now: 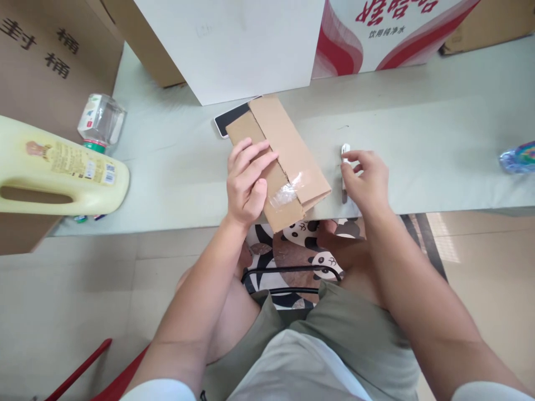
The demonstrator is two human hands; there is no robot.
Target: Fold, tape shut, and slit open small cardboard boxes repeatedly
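Note:
A small flattened cardboard box point(292, 150) with clear tape near its front end lies slanted at the table's front edge. My left hand point(249, 181) rests on its left side, fingers bent over the cardboard and thumb near the tape. To the right, a slim utility knife point(345, 149) lies on the cloth, pointing away from me. My right hand point(365, 175) pinches it between thumb and index finger. Part of the knife is hidden behind the fingers. Behind the box, a dark-screened phone point(234, 118) is partly covered by it.
A yellow jug point(62, 161) and a clear bottle point(102, 120) are on the left. A white box point(246, 44), a red-and-white box point(376, 39) and brown cartons point(54, 50) line the back of the cloth-covered table point(430, 122). A plastic-wrapped item point(518, 157) is far right.

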